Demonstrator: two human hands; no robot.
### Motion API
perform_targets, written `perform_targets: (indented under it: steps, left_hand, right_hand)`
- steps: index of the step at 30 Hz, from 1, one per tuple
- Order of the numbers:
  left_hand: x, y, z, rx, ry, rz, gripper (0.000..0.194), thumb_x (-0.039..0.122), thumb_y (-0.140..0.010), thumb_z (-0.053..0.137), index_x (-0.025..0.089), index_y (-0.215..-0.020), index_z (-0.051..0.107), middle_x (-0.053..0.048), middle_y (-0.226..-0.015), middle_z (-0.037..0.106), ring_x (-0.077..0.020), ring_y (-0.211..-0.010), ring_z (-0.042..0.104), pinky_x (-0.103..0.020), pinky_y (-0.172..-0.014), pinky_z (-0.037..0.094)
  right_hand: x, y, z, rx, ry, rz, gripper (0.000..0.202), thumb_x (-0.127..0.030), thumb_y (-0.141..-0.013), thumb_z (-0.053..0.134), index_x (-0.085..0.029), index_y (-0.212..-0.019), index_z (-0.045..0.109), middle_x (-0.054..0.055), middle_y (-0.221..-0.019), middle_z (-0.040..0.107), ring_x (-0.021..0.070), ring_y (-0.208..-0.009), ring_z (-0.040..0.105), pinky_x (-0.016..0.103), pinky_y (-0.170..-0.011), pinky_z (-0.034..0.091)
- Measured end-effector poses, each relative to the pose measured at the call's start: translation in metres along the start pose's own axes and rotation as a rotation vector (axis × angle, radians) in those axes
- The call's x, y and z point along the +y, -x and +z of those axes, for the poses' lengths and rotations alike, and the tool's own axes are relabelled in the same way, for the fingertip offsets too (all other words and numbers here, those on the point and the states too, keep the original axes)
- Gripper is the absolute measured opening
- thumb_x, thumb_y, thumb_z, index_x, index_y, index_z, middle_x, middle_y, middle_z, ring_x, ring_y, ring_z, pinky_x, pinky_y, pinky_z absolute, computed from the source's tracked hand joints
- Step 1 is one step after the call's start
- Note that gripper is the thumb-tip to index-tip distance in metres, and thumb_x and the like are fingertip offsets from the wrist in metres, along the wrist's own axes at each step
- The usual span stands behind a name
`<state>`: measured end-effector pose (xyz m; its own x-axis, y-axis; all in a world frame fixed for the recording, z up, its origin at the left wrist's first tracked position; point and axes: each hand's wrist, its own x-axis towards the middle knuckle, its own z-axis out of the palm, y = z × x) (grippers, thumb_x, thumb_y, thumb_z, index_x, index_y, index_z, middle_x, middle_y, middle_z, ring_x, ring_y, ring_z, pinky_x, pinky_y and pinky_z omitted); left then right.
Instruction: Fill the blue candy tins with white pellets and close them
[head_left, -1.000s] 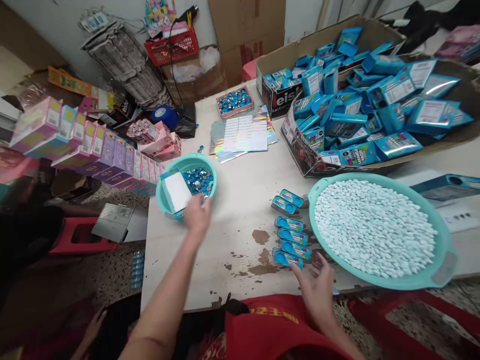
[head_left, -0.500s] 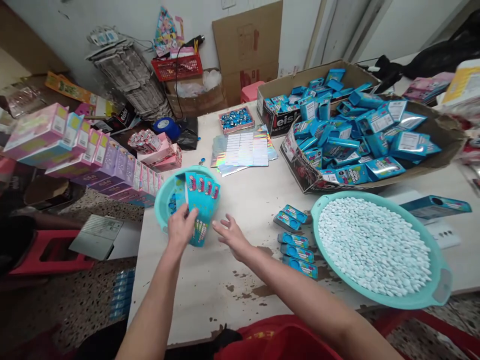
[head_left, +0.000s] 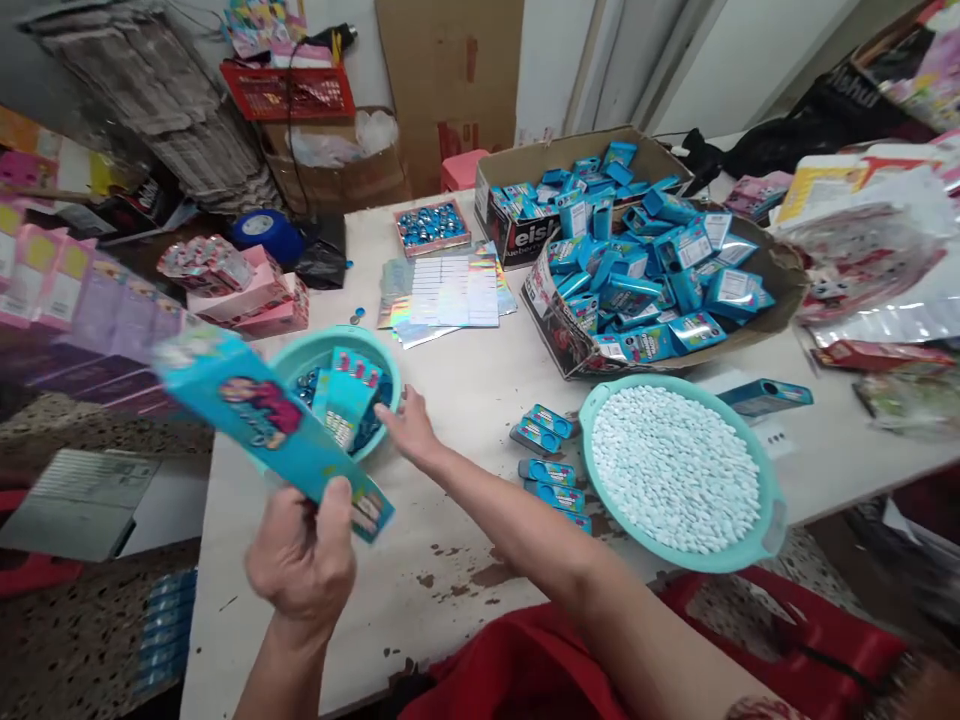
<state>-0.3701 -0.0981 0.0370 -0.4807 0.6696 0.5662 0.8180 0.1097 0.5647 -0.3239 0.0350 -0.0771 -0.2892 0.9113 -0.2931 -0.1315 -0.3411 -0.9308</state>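
Observation:
My left hand (head_left: 304, 555) is closed around the lower part of a long blue printed carton (head_left: 262, 410). The carton is raised toward the camera, tilted with its upper end to the left and smeared by motion. Behind it a turquoise basin (head_left: 330, 335) is partly covered. More blue cartons (head_left: 349, 390) lie inside, fanned out, among small blue and silvery pieces (head_left: 306, 385). At the basin's right rim my right hand (head_left: 411, 425) is open, its fingers stretched out and holding nothing. Whether its fingertips touch the rim I cannot tell.
On the right stands a turquoise basin (head_left: 771, 525) full of pale mint candies (head_left: 675, 470). Several small blue tins (head_left: 547, 472) lie left of it. Cardboard boxes (head_left: 551, 330) of blue packets are behind. Shiny sheets (head_left: 454, 290) and a small tray (head_left: 433, 228) lie at the back.
My left hand has lifted one blue carton out of the basin, toward me and left. Other cartons stay in the basin. My right hand has come to the rim, and the view has shifted right.

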Motion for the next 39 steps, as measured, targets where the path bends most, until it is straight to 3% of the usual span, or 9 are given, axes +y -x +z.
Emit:
perform_targets:
  steps: [6, 10, 15, 19, 23, 28, 32, 36, 39]
  left_hand:
    - [-0.011, 0.093, 0.062, -0.943, -0.136, 0.096, 0.027, 0.027, -0.089, 0.036, 0.021, -0.072, 0.055, -0.003, -0.059, 0.057, -0.0147, -0.055, 0.056, -0.024, -0.054, 0.04]
    - [-0.019, 0.125, 0.107, -1.291, -0.367, 0.029, 0.03, 0.028, -0.093, 0.033, 0.017, -0.108, 0.057, -0.011, -0.091, 0.066, -0.0238, -0.082, 0.064, -0.031, -0.07, 0.047]
    - [-0.01, 0.117, 0.113, -1.221, 0.028, 0.325, 0.077, 0.051, -0.083, 0.054, 0.02, -0.144, 0.019, -0.017, -0.143, 0.033, -0.0311, -0.133, 0.031, -0.045, -0.106, 0.031]
    - [-0.001, 0.124, 0.141, -1.319, 0.383, 0.545, 0.124, 0.067, -0.062, 0.066, 0.026, -0.145, -0.015, -0.017, -0.153, -0.011, -0.0379, -0.139, -0.005, -0.056, -0.11, 0.018]
    - [0.001, 0.139, 0.175, -1.429, 0.475, 0.595, 0.13, 0.067, -0.057, 0.069, 0.029, -0.144, -0.02, -0.016, -0.148, -0.027, -0.0423, -0.137, -0.009, -0.058, -0.108, 0.021]
    - [-0.012, 0.127, 0.17, -1.321, 0.489, 0.54, 0.124, 0.067, -0.061, 0.067, 0.024, -0.146, -0.011, -0.017, -0.153, -0.007, -0.0387, -0.139, 0.004, -0.054, -0.11, 0.02]
    - [-0.032, 0.103, 0.165, -1.009, -0.023, 0.188, 0.075, 0.046, -0.085, 0.051, 0.012, -0.144, 0.018, -0.023, -0.142, 0.031, -0.0356, -0.132, 0.03, -0.053, -0.105, 0.028]
    - [-0.041, 0.107, 0.165, -1.229, -0.385, -0.025, 0.036, 0.021, -0.089, 0.034, 0.013, -0.121, 0.049, -0.017, -0.115, 0.056, -0.0312, -0.101, 0.058, -0.049, -0.086, 0.045]
    - [-0.033, 0.122, 0.157, -1.069, -0.289, -0.077, 0.041, 0.026, -0.089, 0.038, 0.011, -0.126, 0.045, -0.018, -0.119, 0.054, -0.0321, -0.108, 0.053, -0.049, -0.091, 0.042]
  right_hand:
    - [-0.019, 0.113, -0.165, 0.345, 0.354, -0.128, 0.027, -0.034, -0.085, 0.05, -0.022, -0.108, 0.057, 0.007, -0.11, 0.061, 0.0201, -0.1, 0.058, 0.037, -0.09, 0.047]
    - [0.005, 0.22, -0.229, 0.419, 0.612, -0.114, 0.038, -0.031, -0.081, 0.059, -0.022, -0.117, 0.053, 0.01, -0.113, 0.057, 0.0227, -0.101, 0.058, 0.038, -0.087, 0.049]
    - [0.077, 0.262, -0.239, 0.255, 0.696, 0.055, 0.086, -0.03, -0.074, 0.065, -0.024, -0.144, 0.015, 0.015, -0.146, 0.029, 0.0294, -0.133, 0.033, 0.049, -0.103, 0.038]
    - [0.105, 0.225, -0.245, 0.191, 0.646, 0.06, 0.127, -0.036, -0.059, 0.08, -0.022, -0.146, -0.012, 0.018, -0.153, 0.005, 0.0331, -0.141, 0.011, 0.054, -0.111, 0.022]
    - [0.109, 0.184, -0.258, 0.066, 0.506, -0.06, 0.139, -0.047, -0.052, 0.083, -0.027, -0.143, -0.02, 0.017, -0.153, 0.01, 0.0324, -0.138, 0.022, 0.054, -0.108, 0.028]
    - [0.108, 0.174, -0.264, 0.035, 0.485, -0.145, 0.136, -0.047, -0.054, 0.082, -0.026, -0.144, -0.018, 0.018, -0.152, 0.016, 0.0321, -0.137, 0.026, 0.053, -0.109, 0.026]
    - [0.109, 0.177, -0.265, 0.017, 0.489, -0.151, 0.134, -0.047, -0.057, 0.08, -0.026, -0.143, -0.021, 0.017, -0.15, 0.022, 0.0319, -0.134, 0.033, 0.054, -0.108, 0.028]
    - [0.111, 0.175, -0.267, 0.025, 0.542, -0.136, 0.138, -0.053, -0.053, 0.08, -0.028, -0.143, -0.021, 0.015, -0.151, 0.019, 0.0357, -0.134, 0.03, 0.058, -0.104, 0.032]
    - [0.11, 0.174, -0.269, 0.017, 0.567, -0.143, 0.137, -0.054, -0.053, 0.08, -0.029, -0.143, -0.022, 0.012, -0.152, 0.018, 0.0352, -0.135, 0.028, 0.057, -0.105, 0.032]
